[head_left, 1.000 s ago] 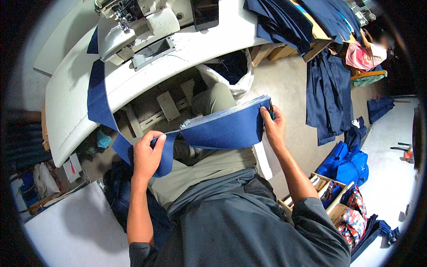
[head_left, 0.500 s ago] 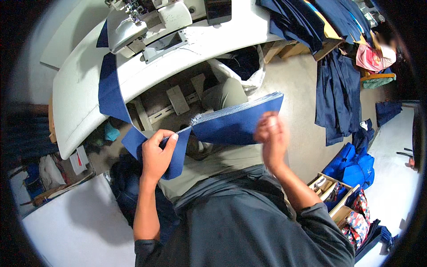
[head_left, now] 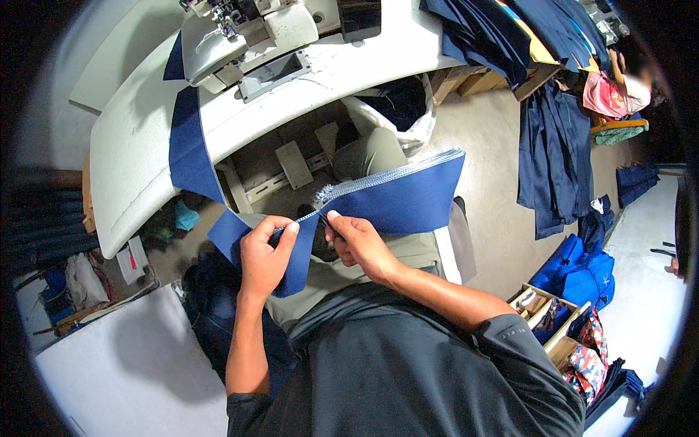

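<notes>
My left hand (head_left: 268, 251) is closed in a pinch on the stitched upper edge of a blue fabric piece (head_left: 295, 266), which hangs below the fingers. From there a chain of blue fabric pieces (head_left: 195, 149) runs up over the table edge to the sewing machine (head_left: 247, 36). A stack of blue fabric panels (head_left: 404, 197) with whitish stitched edges lies over my lap, loose threads bunched at its left end. My right hand (head_left: 360, 247) is closed at that end, beside the join between stack and held piece. Something small and dark shows between its fingers; its kind is mostly hidden.
The white machine table (head_left: 138, 167) curves across the front, with a dark phone (head_left: 360, 18) on it. Below stands a white sack (head_left: 419, 124) of dark cloth. Navy garments (head_left: 553, 160) hang at right, near a wooden drawer (head_left: 539, 309). Another person (head_left: 619, 91) sits at far right.
My right hand has moved left, from the right end of the stack to its thread-bunched left end beside my left hand. My left hand keeps its pinch on the fabric.
</notes>
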### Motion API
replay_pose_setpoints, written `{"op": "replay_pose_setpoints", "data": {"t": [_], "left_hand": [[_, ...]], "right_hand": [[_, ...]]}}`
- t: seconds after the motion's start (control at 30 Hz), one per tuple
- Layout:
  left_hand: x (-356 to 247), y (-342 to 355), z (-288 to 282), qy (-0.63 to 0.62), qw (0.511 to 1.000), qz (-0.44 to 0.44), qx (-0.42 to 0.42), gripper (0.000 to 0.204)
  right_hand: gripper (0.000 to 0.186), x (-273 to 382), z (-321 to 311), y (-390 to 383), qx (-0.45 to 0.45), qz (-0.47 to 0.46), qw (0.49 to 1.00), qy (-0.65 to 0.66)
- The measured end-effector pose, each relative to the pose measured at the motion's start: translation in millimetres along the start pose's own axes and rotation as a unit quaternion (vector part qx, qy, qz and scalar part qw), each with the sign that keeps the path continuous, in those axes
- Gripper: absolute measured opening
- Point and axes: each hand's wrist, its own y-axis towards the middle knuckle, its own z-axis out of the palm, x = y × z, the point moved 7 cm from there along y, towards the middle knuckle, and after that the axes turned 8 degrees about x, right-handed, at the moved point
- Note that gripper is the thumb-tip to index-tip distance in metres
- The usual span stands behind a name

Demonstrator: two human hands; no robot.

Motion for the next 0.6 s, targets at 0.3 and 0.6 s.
{"op": "replay_pose_setpoints", "data": {"t": [0.3, 0.6], "left_hand": [[-3, -1, 1, 0.022, 1.0, 0.013, -0.004, 0.013], [-4, 0, 9, -0.073, 0.996, 0.043, -0.01, 0.013]], "right_hand": [[0.041, 0, 3, 8, -0.018, -0.03, 0.999, -0.032], [0.024, 18, 19, -26, -0.079, -0.105, 0.989, -0.072]]}}
